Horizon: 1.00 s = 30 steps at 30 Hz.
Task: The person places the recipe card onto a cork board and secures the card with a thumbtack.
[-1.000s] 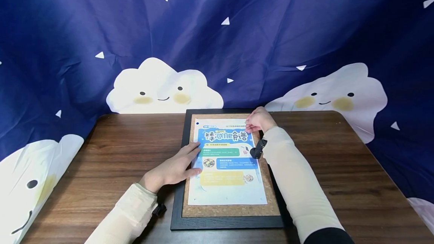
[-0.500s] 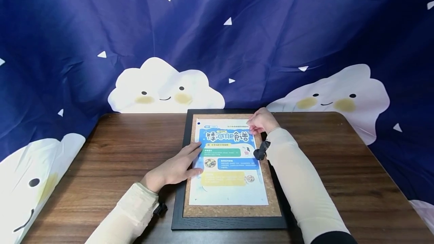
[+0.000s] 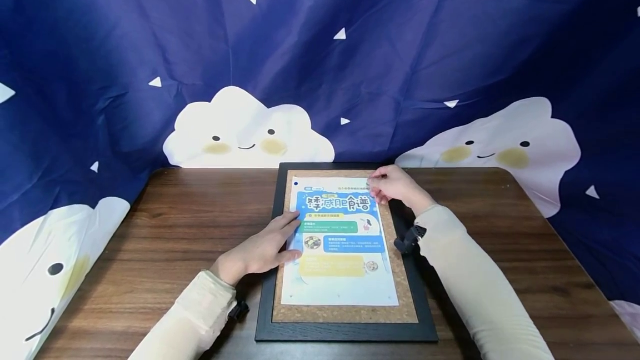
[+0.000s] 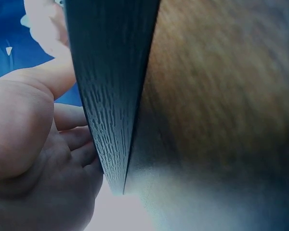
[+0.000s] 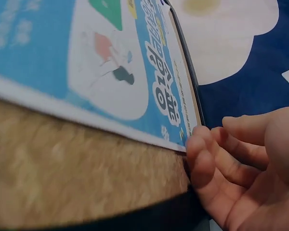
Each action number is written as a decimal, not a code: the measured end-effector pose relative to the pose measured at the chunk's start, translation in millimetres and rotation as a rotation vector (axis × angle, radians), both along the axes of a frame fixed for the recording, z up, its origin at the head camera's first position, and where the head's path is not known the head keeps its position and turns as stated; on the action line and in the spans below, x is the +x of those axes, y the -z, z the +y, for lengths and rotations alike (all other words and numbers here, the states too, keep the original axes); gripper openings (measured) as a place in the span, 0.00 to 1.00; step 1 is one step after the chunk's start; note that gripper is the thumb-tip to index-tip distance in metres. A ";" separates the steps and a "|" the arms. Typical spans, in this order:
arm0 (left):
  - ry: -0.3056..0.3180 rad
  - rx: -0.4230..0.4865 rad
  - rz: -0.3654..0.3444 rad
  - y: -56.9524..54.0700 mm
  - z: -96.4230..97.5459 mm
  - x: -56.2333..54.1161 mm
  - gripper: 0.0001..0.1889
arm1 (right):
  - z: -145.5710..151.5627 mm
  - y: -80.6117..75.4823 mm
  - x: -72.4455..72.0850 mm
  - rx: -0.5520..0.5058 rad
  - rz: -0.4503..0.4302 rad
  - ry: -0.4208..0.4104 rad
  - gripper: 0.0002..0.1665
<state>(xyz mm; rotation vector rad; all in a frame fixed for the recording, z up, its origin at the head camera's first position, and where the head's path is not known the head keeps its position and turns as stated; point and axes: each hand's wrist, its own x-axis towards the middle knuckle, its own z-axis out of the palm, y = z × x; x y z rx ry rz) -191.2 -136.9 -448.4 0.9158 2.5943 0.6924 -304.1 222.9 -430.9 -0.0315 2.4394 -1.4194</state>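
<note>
A printed sheet (image 3: 345, 288) in blue, green and yellow lies on a black-framed cork board (image 3: 345, 313). A small blue round pin head (image 3: 296, 183) shows at the sheet's upper left corner. My left hand (image 3: 260, 246) lies across the board's left frame with straight fingers, the fingertips on the sheet's left edge. At the upper right corner my right hand (image 3: 395, 186) has its bent fingers (image 5: 202, 163) against the sheet. Its thumb is near the index finger. Whether something small is between them is hidden.
The board rests on a dark brown wooden table (image 3: 210, 210). Behind the table hangs a dark blue cloth (image 3: 290, 32) with white clouds and triangles. Small black cameras (image 3: 410, 239) are worn at both wrists.
My right wrist and forearm have swung right and slightly down, and the right fingers look more spread at the same corner. The left hand stays on the sheet. The view has shifted slightly.
</note>
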 end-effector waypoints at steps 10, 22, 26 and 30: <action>0.009 0.058 0.007 18.8 -4.8 -6.7 0.42 | 21.4 -6.0 34.6 0.113 0.185 -0.079 0.17; 0.042 0.116 0.018 16.4 -5.8 -6.9 0.43 | 69.9 -7.9 74.0 0.269 0.275 0.013 0.17; 0.031 0.097 0.001 4.8 -3.4 -2.3 0.43 | 81.8 -4.1 82.8 0.323 0.278 0.023 0.16; 0.024 0.078 -0.011 1.7 -1.3 -1.1 0.42 | 90.6 1.3 88.7 0.369 0.305 0.028 0.13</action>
